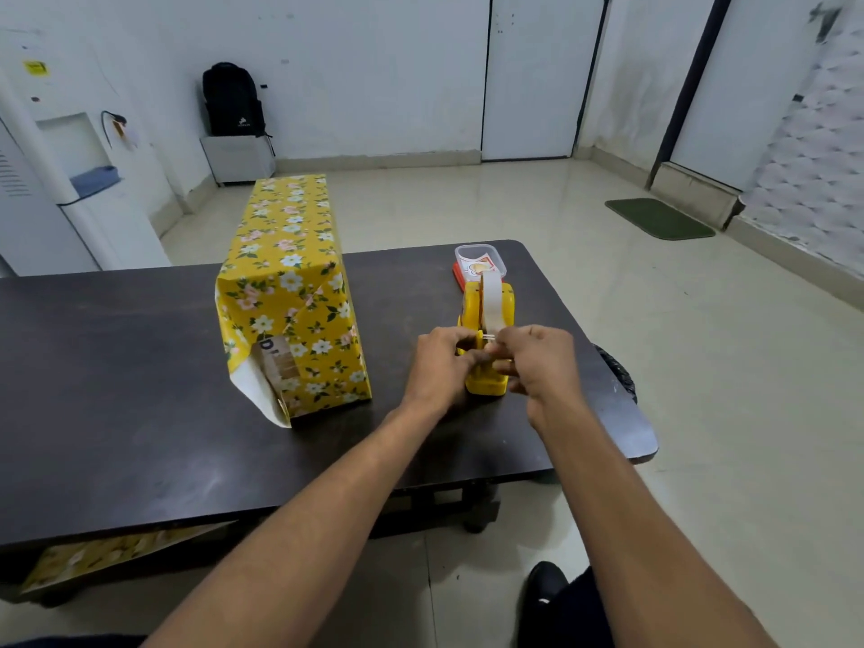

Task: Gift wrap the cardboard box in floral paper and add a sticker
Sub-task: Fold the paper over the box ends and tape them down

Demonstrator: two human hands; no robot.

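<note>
Between the two hands sits the tape dispenser (486, 339). Left hand (437, 362) is closed on its near-left side, bracing it; right hand (537, 362) is pinched at the cutter end, most likely on the tape end, though the tape itself is too thin to make out. Tape roll (491, 299) stands upright in the body just beyond the fingers.

Handling, as a guess: tape is light, floppy and sticks to itself, so hold only the free end and keep the dispenser pressed to the bench (117, 367).

Left of the left hand, well apart, stands the box (292, 273) in yellow floral paper, long side running away from the person. Top and side faces look covered. The near end is unfinished: a flap (259, 395) hangs open at the lower left corner, white underside out, brown cardboard showing behind it. Paper is thin and creases easily; fold the flap flat, pin it by the edge, then tape.

Beyond the dispenser lies a small clear tub (481, 261), probably holding stickers.
</note>
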